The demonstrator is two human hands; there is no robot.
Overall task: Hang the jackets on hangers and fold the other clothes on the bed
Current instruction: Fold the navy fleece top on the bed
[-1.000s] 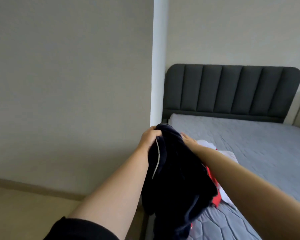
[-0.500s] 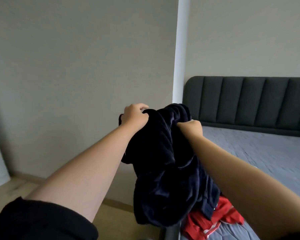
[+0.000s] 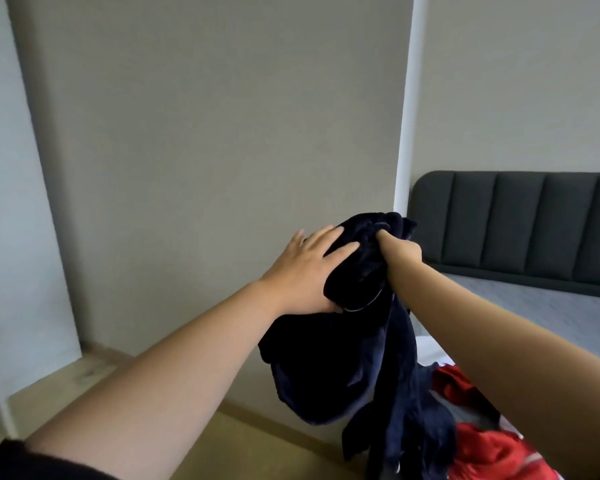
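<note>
A dark navy garment (image 3: 354,358) hangs bunched in the air over the bed's left edge. My right hand (image 3: 400,252) grips its top in a fist. My left hand (image 3: 307,268) lies flat against the garment's left side, fingers straight and spread. Below it, a red garment (image 3: 489,448) lies crumpled on the grey bed (image 3: 551,313), with a bit of white cloth (image 3: 430,351) beside it. No hanger is in view.
The bed's dark padded headboard (image 3: 520,223) stands at the right against the wall. A grey wall (image 3: 205,150) with a white corner strip (image 3: 404,133) fills the left and centre. Wooden floor (image 3: 94,372) runs along the bed's left side.
My left hand has let go of its grip and now lies flat on the garment. The view has swung left, and the garment is lifted a little higher.
</note>
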